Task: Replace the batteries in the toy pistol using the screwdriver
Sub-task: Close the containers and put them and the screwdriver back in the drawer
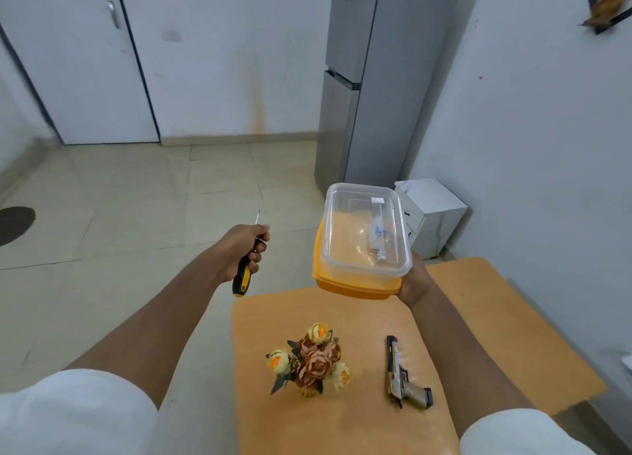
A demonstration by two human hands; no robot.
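Observation:
A tan and black toy pistol lies on the orange table, barrel pointing away from me. My left hand is held out over the floor, left of the table, closed around a screwdriver with a yellow and black handle and its thin shaft pointing up. My right hand holds a clear plastic container from below, resting on its orange lid, above the table's far edge. Small white batteries lie inside the container.
A bunch of artificial flowers stands on the table left of the pistol. A grey fridge and a small white box stand beyond the table by the right wall. A white door is at far left.

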